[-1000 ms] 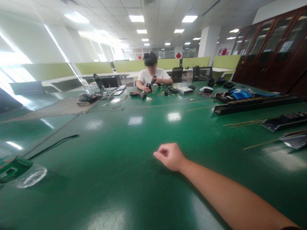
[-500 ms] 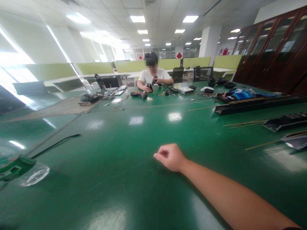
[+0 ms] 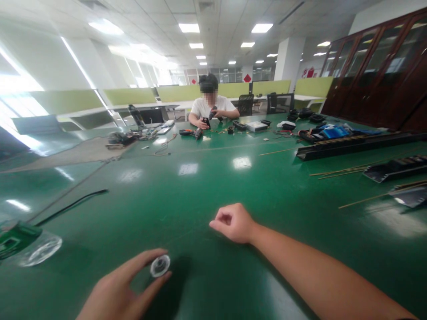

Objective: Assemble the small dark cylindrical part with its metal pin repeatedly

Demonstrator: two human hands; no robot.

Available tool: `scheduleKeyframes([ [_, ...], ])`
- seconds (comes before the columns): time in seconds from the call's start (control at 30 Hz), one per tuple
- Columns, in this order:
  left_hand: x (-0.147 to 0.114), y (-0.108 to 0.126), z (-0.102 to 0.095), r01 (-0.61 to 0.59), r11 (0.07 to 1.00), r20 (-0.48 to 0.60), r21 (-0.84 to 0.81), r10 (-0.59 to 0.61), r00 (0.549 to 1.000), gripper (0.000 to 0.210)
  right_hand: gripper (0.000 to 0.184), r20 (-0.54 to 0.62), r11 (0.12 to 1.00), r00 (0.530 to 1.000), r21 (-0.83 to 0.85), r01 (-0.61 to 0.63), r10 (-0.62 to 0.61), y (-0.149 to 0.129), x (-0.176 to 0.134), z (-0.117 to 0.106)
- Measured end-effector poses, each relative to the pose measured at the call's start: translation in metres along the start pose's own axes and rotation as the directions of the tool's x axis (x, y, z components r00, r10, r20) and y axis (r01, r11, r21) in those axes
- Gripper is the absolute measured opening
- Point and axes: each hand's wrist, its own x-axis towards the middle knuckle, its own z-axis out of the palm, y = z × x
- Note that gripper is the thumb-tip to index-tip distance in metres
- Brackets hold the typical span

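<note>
My left hand (image 3: 128,282) has come in at the bottom of the view. Its thumb and fingers pinch a small, clear, round lens-like piece (image 3: 160,266) with a pale rim and a darker middle, held above the green table (image 3: 187,204). Farther right, my right hand (image 3: 233,223) rests on the tabletop with its fingers curled into a loose fist. I see nothing in its hollow, though the palm side is partly hidden.
A clear plastic bottle with a green label (image 3: 20,240) lies at the left edge, near a black cable (image 3: 71,206). Across the table a person (image 3: 213,106) handles a dark tool. Black channels (image 3: 347,146) and thin rods (image 3: 340,172) lie at right.
My left hand has entered from below with the small clear round piece. My right hand stays curled in nearly the same spot. The whole view has shifted slightly.
</note>
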Motion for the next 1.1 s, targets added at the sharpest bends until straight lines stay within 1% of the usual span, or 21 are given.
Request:
scheduleKeyframes([
  [0.03, 0.014, 0.008, 0.006, -0.026, 0.999, 0.057, -0.032, 0.027, 0.998, 0.033, 0.030, 0.006, 1.000, 1.000, 0.012, 0.002, -0.002, 0.000, 0.000, 0.000],
  [0.07, 0.028, 0.017, 0.012, -0.038, 0.997, 0.080, -0.066, 0.043, 0.996, 0.030, 0.027, 0.009, 1.000, 1.000, 0.029, -0.001, 0.000, 0.001, 0.000, 0.000],
  [0.13, 0.058, 0.035, 0.025, -0.045, 0.988, 0.109, -0.146, 0.061, 0.992, 0.024, 0.017, 0.007, 0.997, 1.000, 0.073, -0.019, 0.018, 0.002, 0.000, -0.001],
  [0.17, 0.071, 0.042, 0.032, -0.045, 0.982, 0.106, -0.181, 0.065, 0.992, 0.023, 0.017, 0.004, 0.995, 1.000, 0.096, -0.030, 0.029, 0.003, 0.000, -0.002],
  [0.23, 0.090, 0.049, 0.047, -0.039, 0.968, 0.076, -0.247, 0.060, 0.995, 0.023, 0.032, -0.004, 0.991, 0.999, 0.125, -0.049, 0.050, 0.004, 0.001, -0.003],
  [0.3, 0.099, 0.049, 0.062, -0.028, 0.950, 0.028, -0.310, 0.038, 0.999, 0.023, 0.040, -0.012, 0.991, 0.998, 0.122, -0.060, 0.062, 0.005, 0.001, -0.003],
  [0.37, 0.100, 0.042, 0.074, -0.023, 0.930, -0.013, -0.367, 0.019, 1.000, 0.022, 0.040, -0.009, 0.993, 0.998, 0.102, -0.064, 0.065, 0.006, 0.001, -0.002],
  [0.43, 0.096, 0.033, 0.083, -0.028, 0.914, -0.023, -0.404, 0.020, 1.000, 0.021, 0.039, 0.008, 0.994, 0.998, 0.087, -0.066, 0.065, 0.007, 0.000, -0.001],
  [0.57, 0.089, 0.020, 0.093, -0.006, 0.879, 0.035, -0.478, 0.026, 0.999, 0.024, 0.039, 0.040, 0.992, 0.996, 0.096, -0.085, 0.081, 0.006, -0.001, -0.001],
  [0.77, 0.089, 0.021, 0.099, 0.036, 0.834, 0.117, -0.550, 0.034, 0.992, 0.026, 0.047, 0.057, 0.987, 0.994, 0.128, -0.099, 0.093, 0.003, -0.001, -0.003],
  [0.93, 0.090, 0.023, 0.101, 0.030, 0.818, 0.161, -0.574, 0.077, 0.984, 0.027, 0.045, 0.054, 0.992, 0.995, 0.094, -0.084, 0.079, 0.001, -0.001, -0.003],
  [1.0, 0.090, 0.024, 0.101, 0.045, 0.818, 0.171, -0.573, 0.066, 0.983, 0.027, 0.045, 0.050, 0.993, 0.996, 0.085, -0.084, 0.080, 0.001, -0.001, -0.004],
  [1.1, 0.090, 0.025, 0.100, 0.104, 0.805, 0.190, -0.584, 0.010, 0.982, 0.032, 0.046, 0.042, 0.993, 0.995, 0.078, -0.089, 0.086, 0.001, -0.001, -0.004],
])
